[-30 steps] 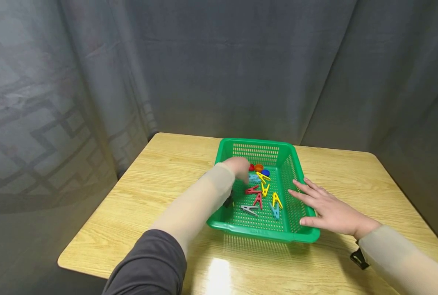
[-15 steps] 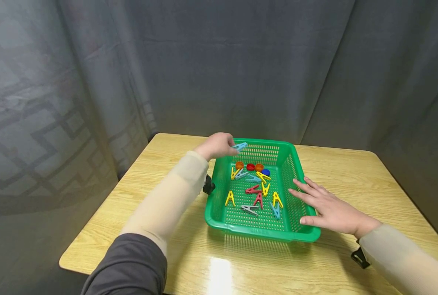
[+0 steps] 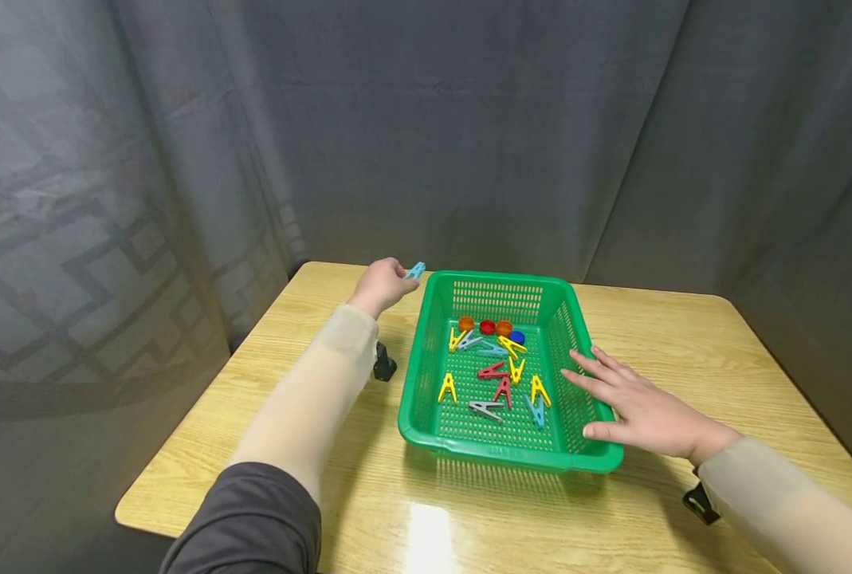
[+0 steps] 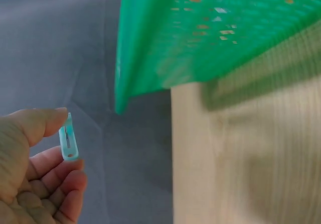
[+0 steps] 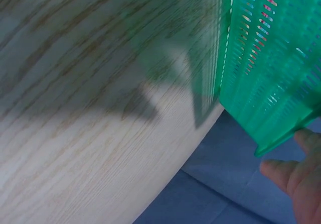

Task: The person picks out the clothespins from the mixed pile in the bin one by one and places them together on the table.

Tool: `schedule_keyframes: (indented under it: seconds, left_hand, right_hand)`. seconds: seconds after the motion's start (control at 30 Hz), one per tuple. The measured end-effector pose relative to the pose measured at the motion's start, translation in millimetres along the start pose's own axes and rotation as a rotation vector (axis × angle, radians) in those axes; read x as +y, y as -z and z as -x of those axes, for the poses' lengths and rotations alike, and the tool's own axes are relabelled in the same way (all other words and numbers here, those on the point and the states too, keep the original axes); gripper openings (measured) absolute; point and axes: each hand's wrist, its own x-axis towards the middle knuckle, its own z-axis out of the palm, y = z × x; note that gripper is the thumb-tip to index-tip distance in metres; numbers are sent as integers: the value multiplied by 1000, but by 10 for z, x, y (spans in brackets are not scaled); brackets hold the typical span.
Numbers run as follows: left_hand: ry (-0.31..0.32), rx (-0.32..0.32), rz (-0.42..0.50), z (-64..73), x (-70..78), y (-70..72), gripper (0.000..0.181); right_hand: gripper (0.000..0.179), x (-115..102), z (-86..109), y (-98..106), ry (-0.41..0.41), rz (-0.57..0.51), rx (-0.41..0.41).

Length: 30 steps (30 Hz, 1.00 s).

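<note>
My left hand (image 3: 384, 285) pinches a light blue clothespin (image 3: 415, 271) between thumb and fingers, just outside the far left corner of the green basket (image 3: 512, 457). In the left wrist view the same clothespin (image 4: 68, 139) sits at the thumb tip, the other fingers curled below. My right hand (image 3: 648, 410) lies with spread, straight fingers over the basket's right rim. Inside the basket are several clothespins: yellow ones such as this yellow clothespin (image 3: 448, 388), a grey clothespin (image 3: 486, 409), red ones and light blue ones.
Along the basket's far end sit small round caps: an orange cap (image 3: 466, 323), a red cap (image 3: 487, 327), another orange one and a blue cap (image 3: 516, 338). The wooden table (image 3: 253, 399) extends on both sides, with a dark curtain (image 3: 469, 143) behind.
My left hand has come up out of the basket with the light blue clothespin and moved left past the rim. The right hand stays in place.
</note>
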Motion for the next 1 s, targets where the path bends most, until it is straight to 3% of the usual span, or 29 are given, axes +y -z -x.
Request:
schedule_keyframes:
  seconds: [0.17,0.37,0.77,1.0]
  left_hand:
    - [34,17,7,-38,-143,-67,35]
    - [43,16,-64,-88,-306,-230,32]
    - [105,-123,-191,-33,-427,-496,39]
    - [133,-150,-235,-27,-520,-595,35]
  right_hand:
    - [75,-4,19,-4,-7,8,4]
    - [75,-24,45,-6,-13,6,6]
    - [74,-92,68,-24,-26,-6,9]
    - [73,-117,61,-34,-26,1,5]
